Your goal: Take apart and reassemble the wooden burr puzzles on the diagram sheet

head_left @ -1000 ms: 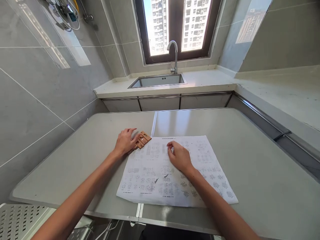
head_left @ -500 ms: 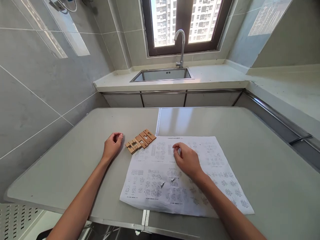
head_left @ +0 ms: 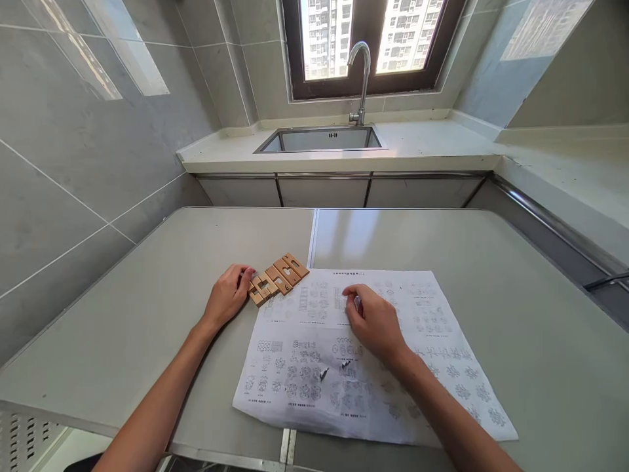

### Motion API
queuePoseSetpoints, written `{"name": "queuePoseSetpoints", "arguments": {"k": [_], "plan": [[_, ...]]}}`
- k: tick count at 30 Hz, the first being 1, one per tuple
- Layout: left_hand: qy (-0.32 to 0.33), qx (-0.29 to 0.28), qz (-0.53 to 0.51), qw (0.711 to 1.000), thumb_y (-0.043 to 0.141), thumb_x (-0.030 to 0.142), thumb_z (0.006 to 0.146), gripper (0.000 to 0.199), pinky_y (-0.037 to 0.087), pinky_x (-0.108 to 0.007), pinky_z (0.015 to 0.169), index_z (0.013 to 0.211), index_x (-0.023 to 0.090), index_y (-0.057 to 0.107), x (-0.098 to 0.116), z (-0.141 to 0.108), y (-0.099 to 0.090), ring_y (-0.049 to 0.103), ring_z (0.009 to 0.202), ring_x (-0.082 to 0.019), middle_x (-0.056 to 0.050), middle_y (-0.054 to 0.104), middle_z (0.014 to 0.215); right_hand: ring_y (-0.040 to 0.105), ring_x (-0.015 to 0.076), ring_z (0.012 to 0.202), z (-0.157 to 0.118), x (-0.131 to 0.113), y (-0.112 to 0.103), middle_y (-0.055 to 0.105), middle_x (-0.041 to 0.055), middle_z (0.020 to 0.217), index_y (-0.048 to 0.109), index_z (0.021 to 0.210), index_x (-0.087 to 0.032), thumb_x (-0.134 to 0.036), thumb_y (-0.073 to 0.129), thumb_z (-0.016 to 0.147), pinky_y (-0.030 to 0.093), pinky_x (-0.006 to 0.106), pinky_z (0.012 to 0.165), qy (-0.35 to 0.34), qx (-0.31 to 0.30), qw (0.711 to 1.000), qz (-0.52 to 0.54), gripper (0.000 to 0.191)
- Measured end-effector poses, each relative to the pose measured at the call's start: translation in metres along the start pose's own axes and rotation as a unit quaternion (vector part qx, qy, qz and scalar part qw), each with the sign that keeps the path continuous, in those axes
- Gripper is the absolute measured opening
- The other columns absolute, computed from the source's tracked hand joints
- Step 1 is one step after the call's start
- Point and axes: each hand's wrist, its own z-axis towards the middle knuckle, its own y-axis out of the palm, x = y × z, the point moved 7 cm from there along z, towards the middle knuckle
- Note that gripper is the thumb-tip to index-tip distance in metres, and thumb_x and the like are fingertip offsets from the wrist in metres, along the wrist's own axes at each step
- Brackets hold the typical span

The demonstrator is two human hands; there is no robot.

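Note:
A row of notched wooden puzzle pieces [head_left: 281,274] lies slantwise on the table, touching the upper left corner of a printed sheet [head_left: 275,328]. At the row's left end, the curled fingers of my left hand [head_left: 230,294] close on the upper end of the outermost piece, partly covering it. My right hand [head_left: 374,320] rests on the upper middle of the sheet with its fingers bent in. Nothing shows in the small gap between its thumb and forefinger. Rows of small line drawings cover the sheet, and two small dark torn spots show near its middle.
The pale folding table [head_left: 147,314] has a metal seam [head_left: 313,239] down its middle. Beyond its far edge is a counter with a sink [head_left: 327,139] and a tall tap [head_left: 363,78] under a window. A tiled wall [head_left: 73,144] stands at the left.
My left hand has moved right and reached the left end of the wooden pieces. My right hand stays curled over the sheet. The camera view has tilted down slightly.

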Motion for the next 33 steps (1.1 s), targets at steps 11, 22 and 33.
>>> {"name": "queuePoseSetpoints", "arguments": {"k": [11,22,33], "plan": [[0.013,-0.013,0.009,1.0,0.028,0.06,0.108,0.054,0.05,-0.039,0.086,0.105,0.023,0.067,0.0055,-0.0028,0.0031,0.067,0.092,-0.025,-0.009,0.072,0.109,0.062,0.0186,0.067,-0.0015,-0.0005,0.0001,0.073,0.003,0.086,0.067,0.103,-0.024,-0.028,0.044,0.1,0.043,0.03,0.066,0.002,0.002,1.0,0.003,0.024],[0.012,-0.019,0.019,1.0,0.027,0.06,0.109,0.055,0.05,-0.039,0.087,0.105,0.023,0.067,0.008,-0.0041,0.0039,0.066,0.091,-0.025,-0.008,0.072,0.105,0.061,0.0174,0.065,-0.0026,-0.0008,-0.001,0.072,0.0021,0.084,0.067,0.103,-0.024,-0.03,0.045,0.101,0.042,0.03,0.064,0.0,0.001,1.0,0.004,0.023],[0.02,-0.02,0.023,0.999,0.029,0.058,0.109,0.052,0.051,-0.039,0.086,0.104,0.023,0.067,0.0094,-0.0045,0.0041,0.067,0.093,-0.026,-0.008,0.072,0.103,0.057,0.015,0.061,-0.0029,-0.0013,-0.0015,0.072,0.0004,0.085,0.067,0.102,-0.024,-0.03,0.045,0.101,0.042,0.03,0.063,-0.006,0.007,1.0,0.011,0.022]]}}
